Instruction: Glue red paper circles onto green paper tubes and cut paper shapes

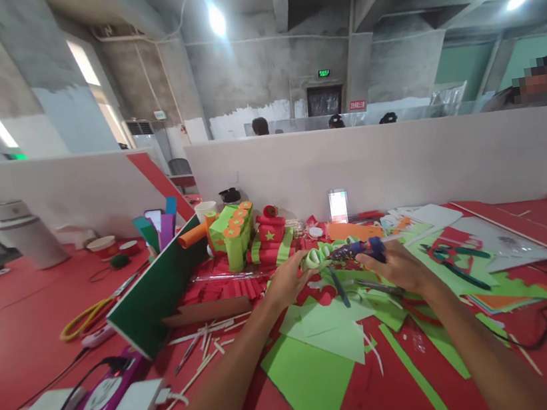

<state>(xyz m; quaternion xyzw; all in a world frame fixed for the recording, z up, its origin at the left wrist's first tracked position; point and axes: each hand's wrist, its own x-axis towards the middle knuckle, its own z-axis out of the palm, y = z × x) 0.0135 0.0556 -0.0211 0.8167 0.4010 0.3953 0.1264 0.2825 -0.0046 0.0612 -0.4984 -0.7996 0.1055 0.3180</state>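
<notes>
My right hand [396,265] is closed round a purple glue gun [357,248], its nozzle pointing left. My left hand [288,278] pinches a small green-and-white curled paper piece [317,257] right at the gun's tip. Both hands hover over a red table [26,318] strewn with light green paper sheets [320,333] and strips. Just beyond the hands stand green, orange and red paper models [239,233] with stars on them.
A dark green board [157,294] leans at the left, and a power strip with plugs [102,399] lies near the front left. Scissors [455,265] rest on paper at the right. White partitions [389,163] close the back, with people behind them. Wooden sticks [206,348] are scattered at centre.
</notes>
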